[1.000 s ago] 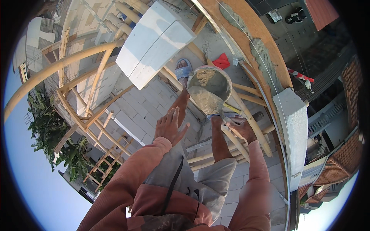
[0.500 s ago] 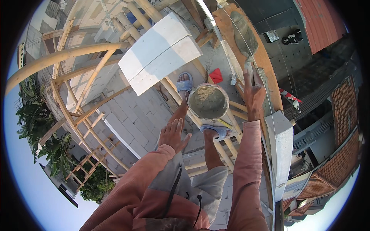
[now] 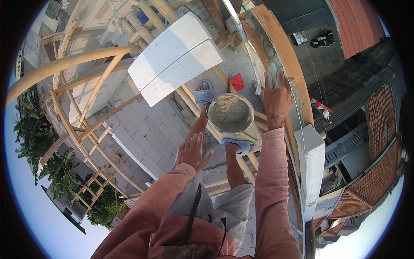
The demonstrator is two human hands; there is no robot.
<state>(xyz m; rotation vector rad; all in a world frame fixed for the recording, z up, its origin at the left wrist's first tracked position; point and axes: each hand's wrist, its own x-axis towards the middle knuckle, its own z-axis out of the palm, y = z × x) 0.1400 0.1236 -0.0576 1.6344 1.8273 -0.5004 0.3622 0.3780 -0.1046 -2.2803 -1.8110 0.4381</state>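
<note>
My right hand (image 3: 277, 101) is closed around a mortar-smeared trowel (image 3: 272, 69), held over the top of a narrow wall; its blade is hard to tell from the mortar. Wet grey mortar (image 3: 265, 30) lies along that wall top, beside a brown board (image 3: 282, 32). Fingers stretched out and holding nothing, my left hand (image 3: 192, 153) rests by my left knee. Between my feet stands a bucket (image 3: 214, 125) of grey mortar with a sandy lump in it.
White lightweight blocks (image 3: 177, 58) lie ahead on bamboo poles (image 3: 92, 58). Another white block (image 3: 311, 166) sits on the wall at right. A metal straightedge (image 3: 246, 39) and taut string run along the wall. A red piece (image 3: 236, 82) lies past the bucket. Beyond the wall is a drop towards tiled roofs (image 3: 362, 203).
My right hand has drawn the trowel slightly left across the wall top, and the mortar there looks spread out. My left hand stays by the knee.
</note>
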